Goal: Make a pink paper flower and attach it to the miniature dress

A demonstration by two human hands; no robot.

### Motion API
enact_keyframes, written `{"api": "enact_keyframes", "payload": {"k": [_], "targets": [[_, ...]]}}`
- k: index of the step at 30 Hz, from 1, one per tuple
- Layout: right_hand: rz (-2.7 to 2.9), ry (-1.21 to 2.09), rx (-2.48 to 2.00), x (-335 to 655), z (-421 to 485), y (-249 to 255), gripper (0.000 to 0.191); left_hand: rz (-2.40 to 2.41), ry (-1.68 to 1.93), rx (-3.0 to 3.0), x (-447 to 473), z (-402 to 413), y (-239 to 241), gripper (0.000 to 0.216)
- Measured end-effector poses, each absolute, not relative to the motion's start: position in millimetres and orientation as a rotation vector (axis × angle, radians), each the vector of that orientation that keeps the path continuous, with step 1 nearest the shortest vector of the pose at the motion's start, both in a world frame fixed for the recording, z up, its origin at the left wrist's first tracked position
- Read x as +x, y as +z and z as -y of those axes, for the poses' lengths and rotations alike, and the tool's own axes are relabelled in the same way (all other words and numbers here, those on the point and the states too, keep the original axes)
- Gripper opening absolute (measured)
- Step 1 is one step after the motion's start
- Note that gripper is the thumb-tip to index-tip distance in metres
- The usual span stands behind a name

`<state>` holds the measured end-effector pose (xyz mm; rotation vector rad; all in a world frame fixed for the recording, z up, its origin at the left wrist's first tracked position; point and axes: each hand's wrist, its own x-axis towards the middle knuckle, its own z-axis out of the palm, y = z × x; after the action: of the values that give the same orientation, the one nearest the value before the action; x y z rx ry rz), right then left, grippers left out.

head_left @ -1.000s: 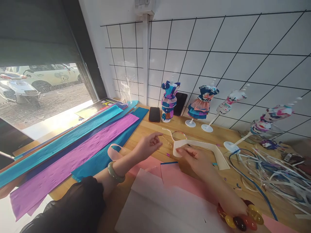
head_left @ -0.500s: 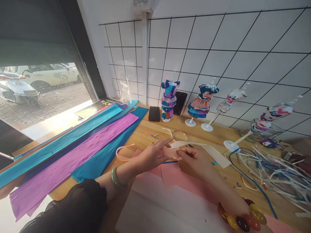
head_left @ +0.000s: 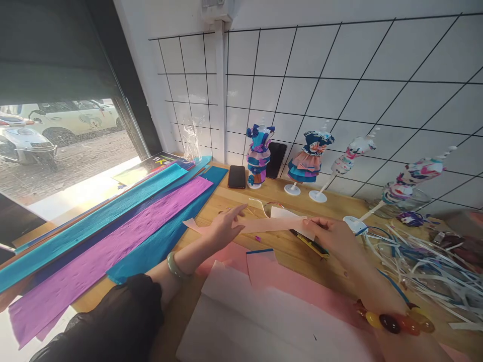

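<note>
A pale pink paper strip (head_left: 271, 225) stretches nearly straight across the middle, between my two hands. My right hand (head_left: 335, 241) pinches its right end between thumb and fingers. Along its left part lies my left hand (head_left: 225, 230), thumb and fingers apart; the strip passes at this hand and a short tail shows beyond the wrist side. How firmly it touches the strip I cannot see. Behind the right end is a piece of white paper (head_left: 289, 213). A black and yellow cutter knife (head_left: 315, 246) lies just below my right fingers.
Pink sheets (head_left: 302, 281) and a white sheet (head_left: 241, 317) lie in front. Purple (head_left: 113, 256) and blue crepe paper (head_left: 166, 241) spread leftward. Small dressed mannequins (head_left: 305, 161) and a phone (head_left: 237, 177) stand or lie at the back. Tangled white strips (head_left: 418, 266) cover the right.
My right hand has moved right with the strip's end, so more pink strip shows between the hands. My left hand has shifted slightly left. The cutter knife has come into view.
</note>
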<state>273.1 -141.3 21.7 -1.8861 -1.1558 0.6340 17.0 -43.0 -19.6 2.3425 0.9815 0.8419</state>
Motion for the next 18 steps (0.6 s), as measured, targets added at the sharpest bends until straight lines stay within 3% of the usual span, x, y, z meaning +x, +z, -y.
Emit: {"api": "enact_keyframes", "payload": {"k": [4, 7, 11, 18], "targets": [[1.026, 0.784, -1.726, 267, 137, 16, 0.031, -0.869, 1.237, 2.433, 19, 58, -11, 0.033], [0.995, 0.833, -1.638, 250, 136, 17, 0.030, -0.723, 0.980, 2.228, 25, 79, -4, 0.025], [1.118, 0.827, -1.622, 223, 147, 33, 0.022, -0.631, 0.525, 1.601, 32, 89, -4, 0.043], [2.072, 0.582, -1.387, 191, 169, 57, 0.022, -0.532, 0.299, 0.927, 34, 72, -10, 0.070]]}}
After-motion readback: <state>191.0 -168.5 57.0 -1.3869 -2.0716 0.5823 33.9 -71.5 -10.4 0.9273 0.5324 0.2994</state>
